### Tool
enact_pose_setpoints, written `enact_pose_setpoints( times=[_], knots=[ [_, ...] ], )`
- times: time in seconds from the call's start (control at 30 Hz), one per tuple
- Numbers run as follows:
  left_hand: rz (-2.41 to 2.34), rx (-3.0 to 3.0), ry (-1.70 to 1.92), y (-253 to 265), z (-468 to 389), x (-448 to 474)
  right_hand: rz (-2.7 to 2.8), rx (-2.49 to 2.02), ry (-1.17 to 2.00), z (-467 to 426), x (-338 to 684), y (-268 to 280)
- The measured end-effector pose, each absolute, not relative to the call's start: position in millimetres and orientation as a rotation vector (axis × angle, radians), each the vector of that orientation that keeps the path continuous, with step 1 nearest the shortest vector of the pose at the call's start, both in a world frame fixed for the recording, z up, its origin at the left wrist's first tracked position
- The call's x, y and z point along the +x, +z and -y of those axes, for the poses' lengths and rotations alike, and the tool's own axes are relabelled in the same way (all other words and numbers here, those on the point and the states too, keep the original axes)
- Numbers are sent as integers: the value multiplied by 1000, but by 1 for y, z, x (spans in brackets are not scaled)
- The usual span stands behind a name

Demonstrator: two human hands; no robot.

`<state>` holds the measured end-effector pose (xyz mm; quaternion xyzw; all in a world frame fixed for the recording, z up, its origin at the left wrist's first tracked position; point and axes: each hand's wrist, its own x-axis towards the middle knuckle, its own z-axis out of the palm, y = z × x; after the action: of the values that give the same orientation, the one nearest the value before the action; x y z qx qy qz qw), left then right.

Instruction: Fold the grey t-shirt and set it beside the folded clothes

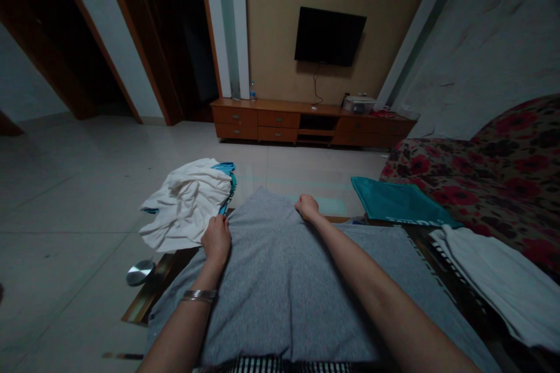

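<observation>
Grey garment (284, 280) lies spread flat on the counter (144, 297), its long axis running away from me, the narrower far end pointing toward the TV stand (306, 122). At far left a small metal disc (140, 273) sits off the counter's corner, then a crumpled white cloth (186, 204) overhangs the far left edge. My left hand (216, 240) is pinched closed on the grey fabric's far left edge; my right hand (307, 207) is fisted on its far end. Dim light, so I think both grip cloth. Uneven pulling could skew the garment or nudge that white cloth off. Folded teal cloth (396, 201) and white cloth (494, 277) lie right.
</observation>
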<state>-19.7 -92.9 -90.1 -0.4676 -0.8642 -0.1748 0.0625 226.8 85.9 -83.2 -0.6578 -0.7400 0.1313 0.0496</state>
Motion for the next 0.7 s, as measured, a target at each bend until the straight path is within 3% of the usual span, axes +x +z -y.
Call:
enact_pose_setpoints(
  times=[0.33,0.7],
  knots=[
    [2822,-1609,-640,-86,80,-58,2448,-1835,422,-115,165,-59],
    [2712,-1768,-684,-95,73,-78,2639,-1565,636,-161,78,-80]
  ],
)
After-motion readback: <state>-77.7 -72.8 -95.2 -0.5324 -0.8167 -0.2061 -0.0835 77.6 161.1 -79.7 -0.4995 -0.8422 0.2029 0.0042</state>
